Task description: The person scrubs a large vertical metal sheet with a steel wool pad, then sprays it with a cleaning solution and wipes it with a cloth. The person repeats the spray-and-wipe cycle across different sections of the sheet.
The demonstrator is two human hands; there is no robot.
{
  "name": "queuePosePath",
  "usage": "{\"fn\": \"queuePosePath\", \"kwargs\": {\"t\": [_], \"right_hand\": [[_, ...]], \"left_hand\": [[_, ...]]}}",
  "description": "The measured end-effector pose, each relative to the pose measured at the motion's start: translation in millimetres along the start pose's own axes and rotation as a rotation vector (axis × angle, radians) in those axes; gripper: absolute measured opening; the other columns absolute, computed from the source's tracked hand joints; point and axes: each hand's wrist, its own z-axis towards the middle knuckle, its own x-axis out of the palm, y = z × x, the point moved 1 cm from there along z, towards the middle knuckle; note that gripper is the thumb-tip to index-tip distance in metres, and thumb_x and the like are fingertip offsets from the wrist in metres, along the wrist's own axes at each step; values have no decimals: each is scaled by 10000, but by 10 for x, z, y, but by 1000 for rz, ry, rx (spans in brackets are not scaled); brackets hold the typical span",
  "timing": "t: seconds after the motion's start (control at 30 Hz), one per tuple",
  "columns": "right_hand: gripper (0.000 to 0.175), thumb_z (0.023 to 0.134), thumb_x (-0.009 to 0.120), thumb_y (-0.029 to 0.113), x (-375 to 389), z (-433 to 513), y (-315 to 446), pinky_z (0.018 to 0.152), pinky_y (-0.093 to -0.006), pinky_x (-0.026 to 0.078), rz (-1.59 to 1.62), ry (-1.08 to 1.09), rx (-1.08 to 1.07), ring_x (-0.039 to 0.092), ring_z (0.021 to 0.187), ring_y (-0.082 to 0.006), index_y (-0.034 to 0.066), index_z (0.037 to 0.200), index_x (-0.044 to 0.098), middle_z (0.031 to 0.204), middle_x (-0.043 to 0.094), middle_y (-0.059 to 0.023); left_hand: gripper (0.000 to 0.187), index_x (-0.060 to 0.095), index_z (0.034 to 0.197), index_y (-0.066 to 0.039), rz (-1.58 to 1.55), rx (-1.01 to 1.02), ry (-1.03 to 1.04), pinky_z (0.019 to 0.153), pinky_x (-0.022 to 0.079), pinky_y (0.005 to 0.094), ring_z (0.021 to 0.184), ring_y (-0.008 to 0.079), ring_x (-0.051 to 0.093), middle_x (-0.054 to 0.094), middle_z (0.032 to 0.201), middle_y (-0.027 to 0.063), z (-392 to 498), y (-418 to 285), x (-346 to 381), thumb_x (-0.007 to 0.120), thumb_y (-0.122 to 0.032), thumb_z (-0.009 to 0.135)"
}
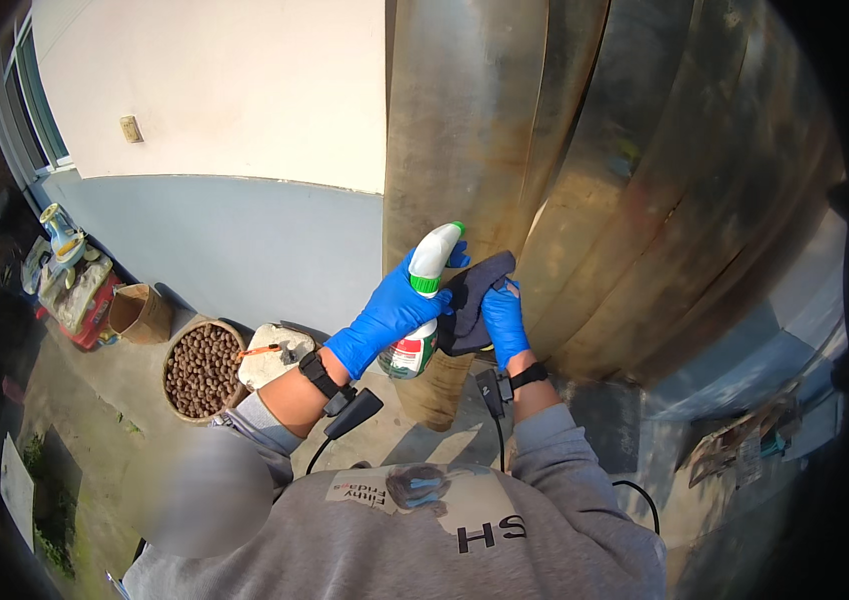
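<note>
Both my hands wear blue disposable gloves. My left hand grips a spray bottle by its neck; the bottle has a white trigger head, green collar and nozzle, and a printed label. In my right hand is a dark cloth, bunched up right beside the bottle. The cloth hides part of the fingers of both hands. Beyond my hands stands a tall metal-clad surface with brownish stains and vertical seams.
Left of me, a round basket of brown nuts or similar round things stands by a pale block bearing an orange-handled tool. Farther left are a paper bag and piled bags. Cardboard lies at the right.
</note>
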Motion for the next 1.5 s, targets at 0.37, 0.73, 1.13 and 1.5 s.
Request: {"fn": "queuePosePath", "kwargs": {"t": [0.37, 0.73, 1.13, 1.5], "right_hand": [[137, 879, 555, 80, 85, 115, -134, 653, -349, 484, -43, 3, -123, 654, 716, -253, 29, 802, 655, 792, 689, -156], [150, 905, 556, 122, 161, 183, -188, 716, -356, 502, -212, 85, -259, 664, 791, -280, 35, 894, 677, 861, 699, -162], [166, 909, 507, 67, 87, 187, -14, 750, -332, 462, -26, 156, -27, 635, 835, -249, 49, 894, 671, 854, 674, -112], [217, 955, 473, 140, -34, 162, -62, 792, -384, 489, -294, 225, -95, 643, 887, -341, 44, 926, 664, 981, 692, -173]], "left_hand": [[675, 407, 1421, -98, 339, 68, -128, 943, 494, 328, 1170, 195, 578, 603, 1273, 67, 250, -72, 139, 630, 9, 792], [566, 481, 1297, -76, 399, 8, -248, 777, 558, 335, 1012, 227, 643, 646, 1142, 94, 757, -602, 129, 642, -5, 759], [483, 514, 1230, -33, 424, -83, -201, 671, 567, 339, 781, 214, 676, 666, 997, 103, 1012, -910, 243, 655, -42, 768], [642, 428, 1385, -64, 317, -66, -224, 740, 562, 309, 958, 206, 634, 592, 1269, 116, 316, -319, -250, 647, -8, 784]]}}
